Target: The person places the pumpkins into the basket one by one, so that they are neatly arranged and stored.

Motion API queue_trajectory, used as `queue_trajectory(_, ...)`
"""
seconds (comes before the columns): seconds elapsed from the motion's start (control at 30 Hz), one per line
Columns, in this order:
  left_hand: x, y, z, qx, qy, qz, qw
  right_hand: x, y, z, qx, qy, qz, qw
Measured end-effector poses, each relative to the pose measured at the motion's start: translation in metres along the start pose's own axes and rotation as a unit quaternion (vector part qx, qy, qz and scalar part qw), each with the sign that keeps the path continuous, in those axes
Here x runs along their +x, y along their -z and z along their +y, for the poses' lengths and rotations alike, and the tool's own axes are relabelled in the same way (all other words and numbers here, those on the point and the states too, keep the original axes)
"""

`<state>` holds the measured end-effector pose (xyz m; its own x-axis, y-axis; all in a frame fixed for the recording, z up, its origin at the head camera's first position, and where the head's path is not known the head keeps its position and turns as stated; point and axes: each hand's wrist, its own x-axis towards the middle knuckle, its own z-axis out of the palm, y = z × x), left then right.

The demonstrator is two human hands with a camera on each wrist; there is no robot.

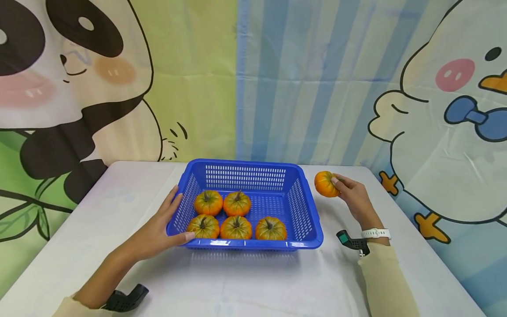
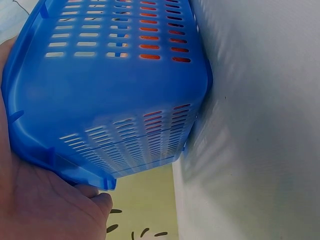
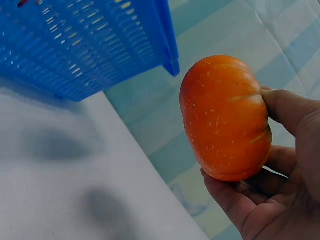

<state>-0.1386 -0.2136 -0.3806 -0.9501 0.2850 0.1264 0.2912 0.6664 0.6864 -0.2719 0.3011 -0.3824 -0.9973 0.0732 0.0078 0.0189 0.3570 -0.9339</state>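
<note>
A blue plastic basket (image 1: 305,243) with slotted walls sits on the table and holds several small orange pumpkins (image 1: 236,204) with short stems. Three are lined up along the near wall, with two more behind them at the left. My left hand (image 1: 160,226) grips the basket's left end, its thumb over the near rim and its fingers along the left rim. To the right of the basket, my right hand (image 1: 356,198) holds another pumpkin (image 3: 225,117) in the air between thumb and fingers. In the right wrist view its smooth underside faces the camera.
The table (image 1: 245,286) is covered in white. Behind it hangs a curtain (image 1: 285,79) printed with a panda and a white bird. Black wrist devices (image 1: 126,299) are on both arms, and a white band (image 1: 375,234) circles the right wrist.
</note>
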Motion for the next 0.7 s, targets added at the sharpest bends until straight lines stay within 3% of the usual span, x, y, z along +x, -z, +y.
queue_trajectory(0.4, -0.001, 0.002, 0.002, 0.004, 0.005, 0.002, 1.0, -0.013, -0.006, -0.031, -0.002, 0.054, -0.014, 0.9984)
queue_trajectory(0.7, 0.002, -0.001, -0.002, -0.005, 0.003, 0.001, 1.0, -0.014, -0.013, -0.047, -0.041, 0.094, -0.043, 0.9938)
